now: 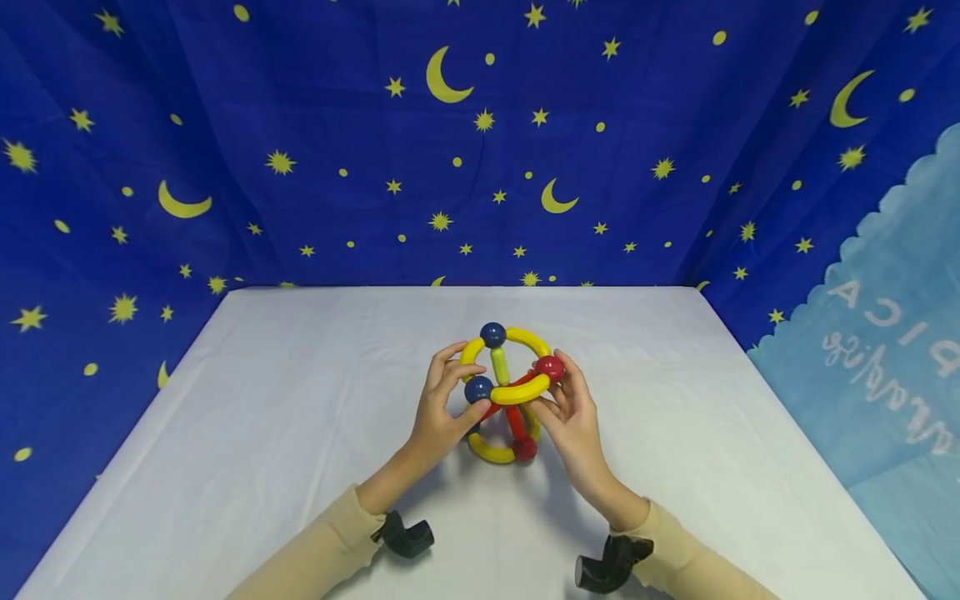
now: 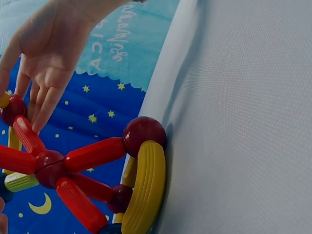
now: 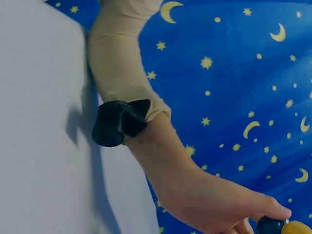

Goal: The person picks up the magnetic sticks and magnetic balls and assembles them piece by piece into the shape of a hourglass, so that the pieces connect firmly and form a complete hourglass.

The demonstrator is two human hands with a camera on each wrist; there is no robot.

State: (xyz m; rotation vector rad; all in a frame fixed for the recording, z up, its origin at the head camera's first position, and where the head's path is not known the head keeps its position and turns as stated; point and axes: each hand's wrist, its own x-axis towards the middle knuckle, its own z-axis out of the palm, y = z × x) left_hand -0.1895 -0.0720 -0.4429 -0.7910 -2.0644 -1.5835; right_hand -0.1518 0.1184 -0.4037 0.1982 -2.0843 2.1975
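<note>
- We see a ball-shaped toy [image 1: 504, 392] of curved yellow bars, red rods and dark blue and red balls, standing mid-way across the white table [image 1: 262, 433].
- Our left hand [image 1: 442, 408] curls round its blue ball [image 1: 477, 388].
- Our right hand [image 1: 573, 412] pinches a red ball [image 1: 550, 367].

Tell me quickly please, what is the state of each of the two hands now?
Left hand: fingers curled on the ball-and-rod toy, at a blue ball.
Right hand: fingers curled on the same toy, near the red ball.
</note>
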